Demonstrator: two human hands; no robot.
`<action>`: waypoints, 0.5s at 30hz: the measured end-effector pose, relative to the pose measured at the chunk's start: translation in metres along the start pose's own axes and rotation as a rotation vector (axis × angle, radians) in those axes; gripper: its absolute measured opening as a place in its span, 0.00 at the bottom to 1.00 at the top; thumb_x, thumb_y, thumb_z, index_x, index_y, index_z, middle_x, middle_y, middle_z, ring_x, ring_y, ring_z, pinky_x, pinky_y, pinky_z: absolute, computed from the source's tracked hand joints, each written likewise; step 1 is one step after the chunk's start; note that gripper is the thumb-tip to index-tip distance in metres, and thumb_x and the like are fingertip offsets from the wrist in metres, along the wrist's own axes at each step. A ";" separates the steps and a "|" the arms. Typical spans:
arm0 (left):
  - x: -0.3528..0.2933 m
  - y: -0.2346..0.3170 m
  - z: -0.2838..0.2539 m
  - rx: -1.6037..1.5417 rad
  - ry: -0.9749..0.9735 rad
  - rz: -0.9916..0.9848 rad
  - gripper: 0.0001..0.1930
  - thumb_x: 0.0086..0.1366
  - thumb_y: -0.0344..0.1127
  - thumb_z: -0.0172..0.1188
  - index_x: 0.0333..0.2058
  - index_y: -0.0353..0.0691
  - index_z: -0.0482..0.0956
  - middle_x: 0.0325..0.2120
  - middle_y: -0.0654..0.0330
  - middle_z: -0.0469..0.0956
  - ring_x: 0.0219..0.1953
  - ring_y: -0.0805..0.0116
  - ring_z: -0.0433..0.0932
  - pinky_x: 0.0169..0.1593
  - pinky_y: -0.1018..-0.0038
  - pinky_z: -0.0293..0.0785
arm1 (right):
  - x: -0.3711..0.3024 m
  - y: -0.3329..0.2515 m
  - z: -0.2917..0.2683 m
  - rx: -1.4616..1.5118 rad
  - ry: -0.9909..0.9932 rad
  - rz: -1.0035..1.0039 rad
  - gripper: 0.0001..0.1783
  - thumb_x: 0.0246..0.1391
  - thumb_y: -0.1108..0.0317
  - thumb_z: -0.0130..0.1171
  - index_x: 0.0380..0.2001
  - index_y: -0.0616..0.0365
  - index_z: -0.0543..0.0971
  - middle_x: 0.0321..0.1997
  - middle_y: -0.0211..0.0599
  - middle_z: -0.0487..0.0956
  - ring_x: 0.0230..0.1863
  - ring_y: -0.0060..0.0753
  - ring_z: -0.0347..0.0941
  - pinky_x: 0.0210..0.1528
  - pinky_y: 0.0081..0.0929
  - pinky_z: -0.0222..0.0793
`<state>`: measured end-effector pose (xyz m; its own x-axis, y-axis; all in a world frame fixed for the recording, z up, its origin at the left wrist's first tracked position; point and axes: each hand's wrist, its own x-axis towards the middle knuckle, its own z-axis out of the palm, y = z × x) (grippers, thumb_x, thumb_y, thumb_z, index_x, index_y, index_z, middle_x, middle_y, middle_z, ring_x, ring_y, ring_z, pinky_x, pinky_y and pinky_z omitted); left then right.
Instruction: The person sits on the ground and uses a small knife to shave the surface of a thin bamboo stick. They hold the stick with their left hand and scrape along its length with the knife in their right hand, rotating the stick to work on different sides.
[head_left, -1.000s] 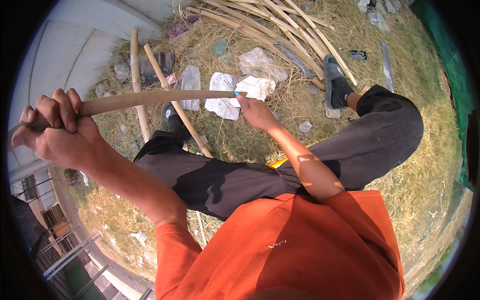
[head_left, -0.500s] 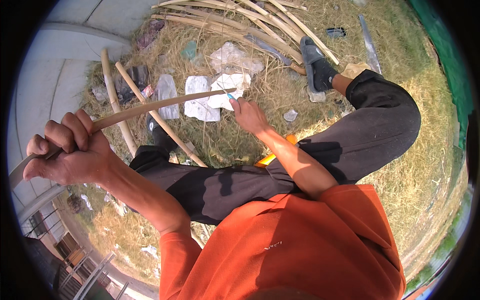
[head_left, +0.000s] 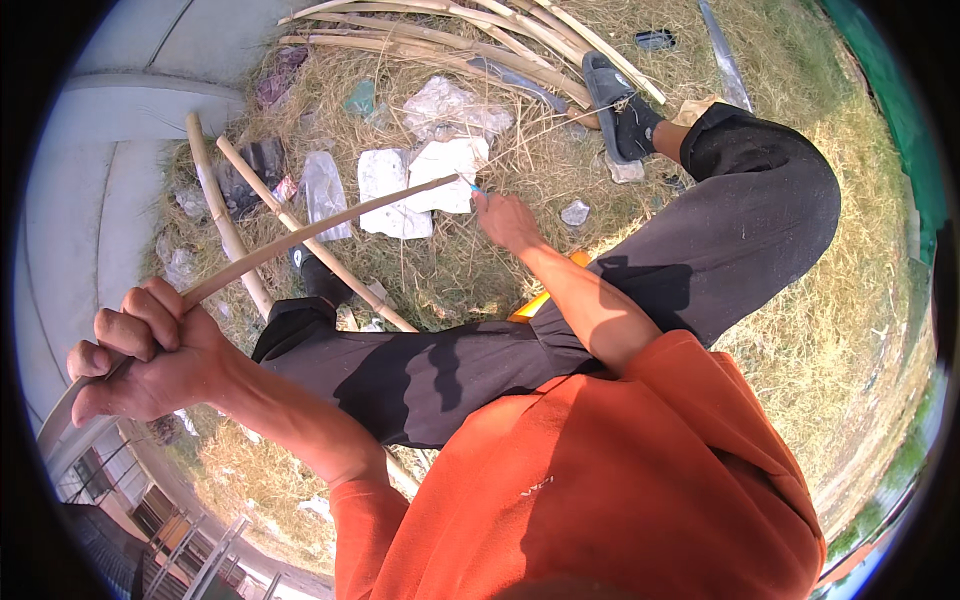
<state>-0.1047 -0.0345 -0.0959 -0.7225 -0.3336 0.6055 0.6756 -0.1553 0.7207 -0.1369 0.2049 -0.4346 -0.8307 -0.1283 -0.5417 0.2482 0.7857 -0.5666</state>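
My left hand (head_left: 155,350) is closed around a long, flat wooden strip (head_left: 330,222), with part of it running out behind the fist. The strip slants up and to the right, its tapered end over the white slabs. In my closed right hand (head_left: 508,222) is a slim, blue-ended tool (head_left: 475,188), mostly hidden by the fingers, so its kind is not plain. Its blue end is just right of the strip's tip; whether they touch, I cannot tell. Beneath lie a white slab (head_left: 450,165) and a second pale slab (head_left: 382,172) side by side on the grass.
Two pale poles, a thick pole (head_left: 222,200) and a thinner pole (head_left: 262,185), lean by my left foot. Several long wooden strips (head_left: 440,40) lie at the far side, near a curved blade (head_left: 520,85). A long metal blade (head_left: 727,60) lies beyond my right foot. A pale wall (head_left: 80,210) stands left.
My right hand and the tool have shifted slightly right, off the strip's tip. My left hand still grips the strip, whose tip is slightly further left. The whole view has shifted a little.
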 end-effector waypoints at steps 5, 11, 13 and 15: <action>-0.005 0.009 -0.024 0.069 0.113 0.029 0.27 0.61 0.68 0.49 0.22 0.49 0.67 0.09 0.71 0.45 0.11 0.77 0.41 0.17 0.77 0.38 | -0.010 -0.027 -0.016 0.302 -0.020 -0.201 0.36 0.66 0.45 0.33 0.31 0.68 0.78 0.31 0.61 0.79 0.41 0.63 0.75 0.49 0.54 0.66; -0.006 0.011 -0.031 0.017 0.067 0.032 0.27 0.61 0.67 0.51 0.21 0.48 0.68 0.09 0.71 0.45 0.11 0.77 0.41 0.17 0.77 0.38 | -0.021 -0.034 -0.015 0.223 -0.135 -0.178 0.38 0.66 0.45 0.34 0.24 0.70 0.79 0.28 0.65 0.78 0.38 0.63 0.76 0.46 0.54 0.69; -0.006 0.010 -0.028 0.064 0.084 0.038 0.27 0.61 0.66 0.51 0.21 0.48 0.69 0.09 0.71 0.45 0.11 0.77 0.41 0.18 0.76 0.38 | -0.023 -0.031 -0.011 0.168 -0.089 -0.186 0.36 0.66 0.46 0.35 0.24 0.69 0.79 0.27 0.65 0.77 0.36 0.63 0.76 0.44 0.53 0.70; -0.005 0.012 -0.035 0.050 0.046 0.024 0.27 0.62 0.67 0.50 0.21 0.48 0.69 0.09 0.71 0.46 0.11 0.77 0.41 0.18 0.76 0.38 | -0.025 -0.036 -0.013 0.124 -0.056 -0.176 0.34 0.66 0.48 0.36 0.25 0.68 0.79 0.24 0.63 0.77 0.33 0.63 0.76 0.42 0.53 0.70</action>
<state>-0.0883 -0.0676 -0.1021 -0.6977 -0.3797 0.6075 0.6838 -0.1000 0.7228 -0.1313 0.1874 -0.3929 -0.8385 -0.2927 -0.4596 0.1642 0.6686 -0.7253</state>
